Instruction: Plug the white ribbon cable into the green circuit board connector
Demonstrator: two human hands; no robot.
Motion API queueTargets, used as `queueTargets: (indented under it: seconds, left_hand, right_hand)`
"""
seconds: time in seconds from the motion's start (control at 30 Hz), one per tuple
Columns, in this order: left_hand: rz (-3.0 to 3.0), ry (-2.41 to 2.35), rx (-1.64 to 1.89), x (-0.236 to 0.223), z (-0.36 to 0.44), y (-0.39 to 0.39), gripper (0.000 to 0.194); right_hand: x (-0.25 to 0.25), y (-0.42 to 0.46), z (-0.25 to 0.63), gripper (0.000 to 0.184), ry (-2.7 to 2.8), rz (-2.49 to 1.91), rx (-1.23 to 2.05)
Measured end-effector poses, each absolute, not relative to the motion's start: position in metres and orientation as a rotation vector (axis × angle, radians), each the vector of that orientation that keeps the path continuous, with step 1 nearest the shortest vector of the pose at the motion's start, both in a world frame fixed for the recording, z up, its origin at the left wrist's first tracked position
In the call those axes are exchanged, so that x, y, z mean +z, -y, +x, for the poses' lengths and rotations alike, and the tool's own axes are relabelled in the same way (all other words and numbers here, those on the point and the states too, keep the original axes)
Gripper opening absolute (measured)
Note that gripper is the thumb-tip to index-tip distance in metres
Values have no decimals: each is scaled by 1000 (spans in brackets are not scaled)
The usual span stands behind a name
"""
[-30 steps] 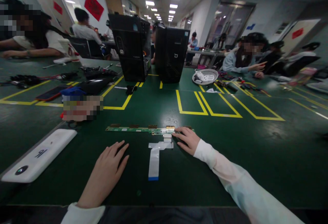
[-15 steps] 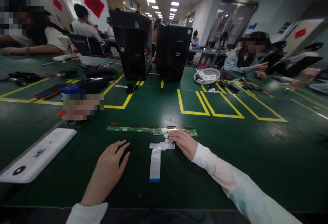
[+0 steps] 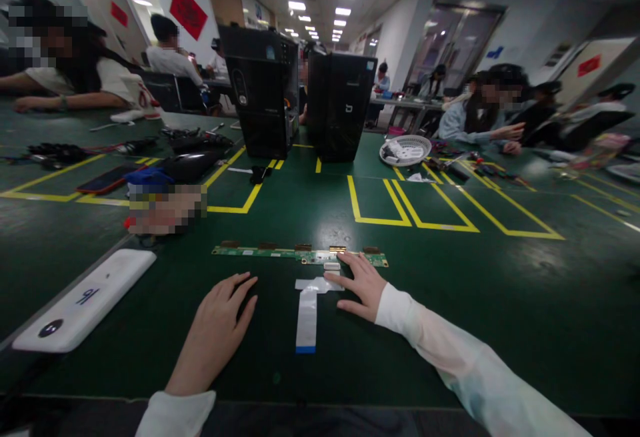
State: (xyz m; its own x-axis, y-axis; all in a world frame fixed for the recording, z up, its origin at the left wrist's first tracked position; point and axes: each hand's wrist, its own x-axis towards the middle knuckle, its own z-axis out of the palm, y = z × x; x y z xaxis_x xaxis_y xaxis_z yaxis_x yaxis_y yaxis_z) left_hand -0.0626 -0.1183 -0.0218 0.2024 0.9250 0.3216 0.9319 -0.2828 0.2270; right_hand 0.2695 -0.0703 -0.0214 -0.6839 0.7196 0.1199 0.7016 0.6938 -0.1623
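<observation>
And here is the green circuit board (image 3: 280, 253), lying lengthwise across the counter (image 3: 260, 373) in front of the person, its connector (image 3: 331, 267) on the near edge. The white ribbon cable (image 3: 307, 320) runs from there towards the body, bends sideways, then drops to a blue end; laid flat this way, it probably puts little strain on the joint, and the connector sits within easy reach. The right hand (image 3: 367, 283) comes in from the side, fingers spread, one reaching over the cable near the connector, another by the board; it seems to steady rather than grip (whether the fingertips press down, one cannot tell). Palm down, wrist low, forearm slanting in from the near right. The left hand (image 3: 215, 327) lies palm down left of the cable, loosely open, fingers slightly curled, holding nothing. Further left, a white device (image 3: 93, 303) rests at an angle; beyond the board, two black computer towers (image 3: 260, 107) (image 3: 347, 107) stand upright.
</observation>
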Motion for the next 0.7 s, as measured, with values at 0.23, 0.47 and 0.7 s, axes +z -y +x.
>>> queueTargets:
  seconds: [0.23, 0.47, 0.7]
  left_hand:
    - [-2433, 1866, -653, -24, -65, 117, 45]
    - [-2434, 1877, -649, -25, -65, 119, 46]
    - [-2440, 1861, -620, -29, -69, 117, 48]
  right_hand:
    - [-21, 86, 293, 54, 2703, -1176, 99]
    - [-30, 127, 370, 57, 2588, -1320, -43]
    - [-42, 187, 470, 55, 2436, -1562, -135]
